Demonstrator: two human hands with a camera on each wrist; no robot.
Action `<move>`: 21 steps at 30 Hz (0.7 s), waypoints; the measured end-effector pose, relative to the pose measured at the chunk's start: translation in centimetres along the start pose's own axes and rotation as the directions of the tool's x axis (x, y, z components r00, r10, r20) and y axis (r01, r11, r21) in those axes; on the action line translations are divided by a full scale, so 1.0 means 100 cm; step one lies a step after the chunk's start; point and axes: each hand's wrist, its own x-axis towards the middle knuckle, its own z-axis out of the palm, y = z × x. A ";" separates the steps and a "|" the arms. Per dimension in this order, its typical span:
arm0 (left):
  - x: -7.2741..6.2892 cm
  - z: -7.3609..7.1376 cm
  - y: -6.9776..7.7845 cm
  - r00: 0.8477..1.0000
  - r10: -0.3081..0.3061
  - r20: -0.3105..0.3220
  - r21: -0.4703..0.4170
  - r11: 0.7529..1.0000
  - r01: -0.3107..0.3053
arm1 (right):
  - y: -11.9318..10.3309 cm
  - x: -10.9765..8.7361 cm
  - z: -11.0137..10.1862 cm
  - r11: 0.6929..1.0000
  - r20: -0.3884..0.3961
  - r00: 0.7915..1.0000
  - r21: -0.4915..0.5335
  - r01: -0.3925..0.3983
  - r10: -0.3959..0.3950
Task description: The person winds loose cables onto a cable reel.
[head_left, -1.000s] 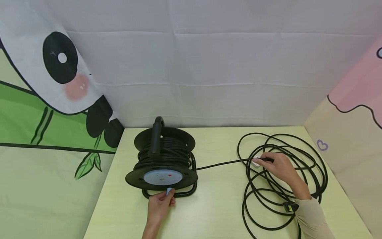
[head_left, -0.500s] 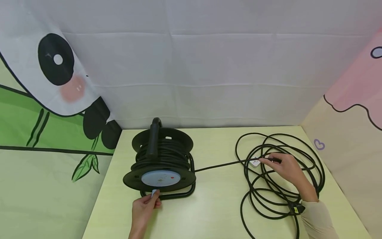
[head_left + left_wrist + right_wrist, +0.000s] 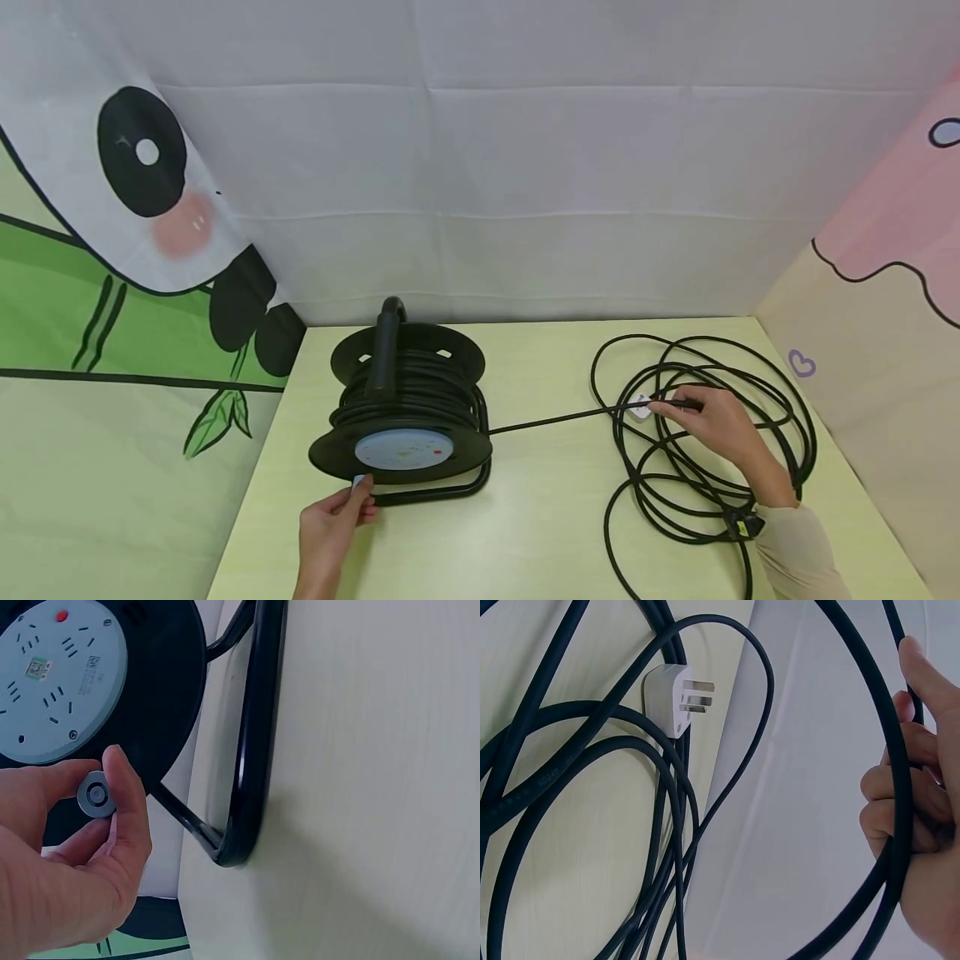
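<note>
A black cable reel [image 3: 352,458] stands on the left of the table, black cable [image 3: 412,387] wound round its drum. On its front is a pale blue socket plate [image 3: 403,448] with a red button. My left hand [image 3: 324,529] pinches the grey crank knob [image 3: 96,795] between thumb and fingers, at the front flange's lower left edge. From the drum a taut length of cable [image 3: 555,421] runs right to my right hand [image 3: 716,423], whose fingers curl round it. In the right wrist view, a thicker-looking loop of cable [image 3: 892,735] crosses in front of that hand.
Loose cable loops [image 3: 675,492] spread over the table's right side, under the right hand and forearm. Among them lies a white three-pin plug [image 3: 666,701]. The reel's black tube frame [image 3: 259,712] rests on the table. Printed cloth walls [image 3: 525,167] enclose the back and sides.
My left hand has carried the crank knob leftward along the reel's front edge, and the reel has turned. My right hand shifted slightly right, then stayed nearly still, gripping the cable throughout.
</note>
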 end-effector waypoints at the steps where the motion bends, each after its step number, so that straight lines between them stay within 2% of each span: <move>1: 0.000 -0.002 0.001 1.000 0.001 -0.002 -0.002 1.000 -0.001 | -0.001 0.001 0.001 1.000 0.001 1.000 -0.001 0.006 -0.006; 7: 0.000 -0.013 0.010 1.000 -0.013 -0.009 -0.024 1.000 0.013 | -0.003 0.005 0.003 1.000 -0.008 1.000 -0.005 0.003 -0.003; 14: -0.004 -0.027 0.030 0.999 -0.015 -0.049 -0.024 1.000 0.013 | 0.005 -0.006 -0.005 0.999 -0.019 0.999 -0.019 -0.040 0.039; 21: -0.009 -0.030 0.042 0.996 -0.014 -0.088 -0.032 0.999 0.011 | 0.009 -0.010 -0.006 0.999 -0.007 1.000 -0.032 -0.025 0.024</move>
